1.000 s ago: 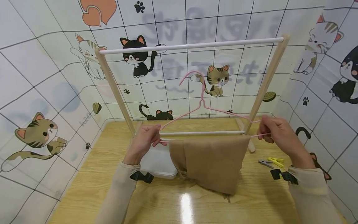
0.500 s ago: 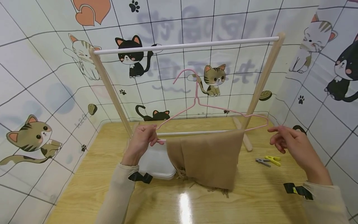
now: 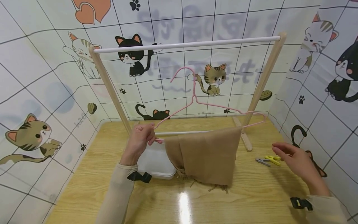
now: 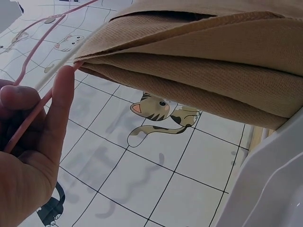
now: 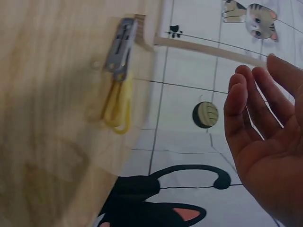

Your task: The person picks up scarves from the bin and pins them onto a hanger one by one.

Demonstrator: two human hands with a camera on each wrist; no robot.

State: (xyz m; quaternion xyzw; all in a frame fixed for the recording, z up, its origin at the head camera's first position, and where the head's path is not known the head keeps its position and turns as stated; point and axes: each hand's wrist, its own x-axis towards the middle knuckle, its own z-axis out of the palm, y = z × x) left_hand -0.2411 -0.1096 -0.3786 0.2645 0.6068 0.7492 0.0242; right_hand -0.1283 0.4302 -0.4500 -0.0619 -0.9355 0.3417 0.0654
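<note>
My left hand (image 3: 139, 141) grips the left end of a pink wire clothes hanger (image 3: 216, 105), its hook pointing up. A folded brown scarf with fringed ends (image 3: 208, 157) drapes over the hanger's lower bar. In the left wrist view the fingers (image 4: 60, 101) curl round the pink wire beside the scarf's folds (image 4: 199, 61). My right hand (image 3: 299, 163) is off the hanger, fingers loosely bent and holding nothing. Just left of it on the table lie a yellow clothespin (image 3: 273, 160) and a grey clothespin (image 3: 263, 162), also seen in the right wrist view.
A drying rack with a white top rail (image 3: 187, 45) and wooden legs (image 3: 263, 79) stands behind the hanger. A white plastic box (image 3: 155, 160) sits on the wooden table (image 3: 92, 174), partly behind the scarf. Cat-patterned sheeting (image 3: 167, 93) encloses the back and sides.
My right hand has let go of the hanger's right end and moved right and down towards the clothespins. My left hand keeps its grip, and the hanger has shifted slightly left.
</note>
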